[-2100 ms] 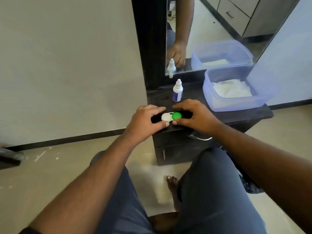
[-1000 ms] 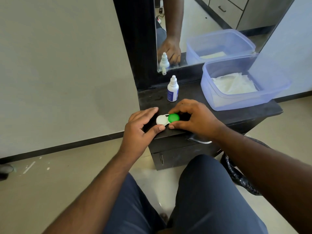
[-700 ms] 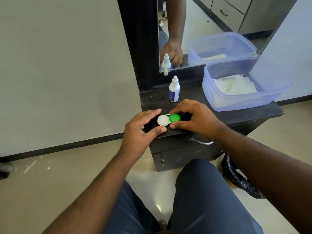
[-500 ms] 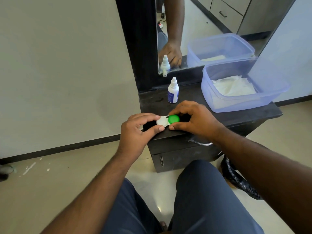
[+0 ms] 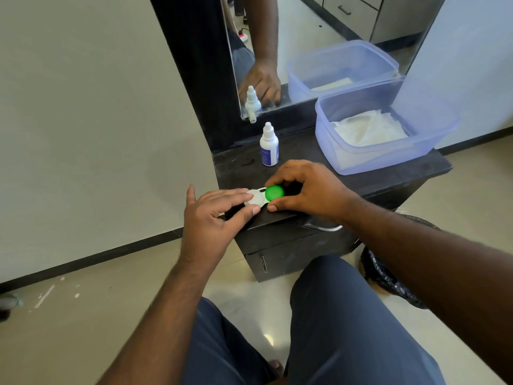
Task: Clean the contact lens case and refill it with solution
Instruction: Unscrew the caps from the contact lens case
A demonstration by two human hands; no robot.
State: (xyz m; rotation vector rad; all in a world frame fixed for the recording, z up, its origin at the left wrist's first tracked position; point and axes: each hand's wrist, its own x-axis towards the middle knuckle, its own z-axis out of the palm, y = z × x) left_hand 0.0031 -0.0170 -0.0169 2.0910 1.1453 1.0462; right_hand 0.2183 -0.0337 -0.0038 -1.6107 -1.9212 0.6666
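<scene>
As we look down over our own knees, the contact lens case [image 5: 262, 196] sits near the front edge of the dark dresser top [image 5: 305, 159], and both hands are on it. Our right hand [image 5: 311, 190] pinches the green cap [image 5: 274, 192] between thumb and forefinger, the other fingers curled behind so we cannot see what they touch. Our left hand [image 5: 213, 215] comes in from the side with its fingers loosely spread, fingertips lying over the white cap [image 5: 254, 198] and the thumb pressed in below it; whether that cap is gripped or merely steadied, we cannot tell. Part of the white side is covered by those fingertips, and the case body shows only as a thin bridge between the two caps. Behind the hands, the small white solution bottle [image 5: 268, 145] stands upright, capped, its blue label too small to read. Off to the right sits a translucent blue tub [image 5: 388, 159] with crumpled white tissue [image 5: 369, 129] inside. The mirror [image 5: 305, 51] doubles the bottle, the tub and one hand, but its top is cut off by the frame. Under the counter a drawer handle [image 5: 324, 227] peeks out beneath our right wrist, and a dark plastic bag [image 5: 388, 279] on the floor is half hidden behind the forearm.
</scene>
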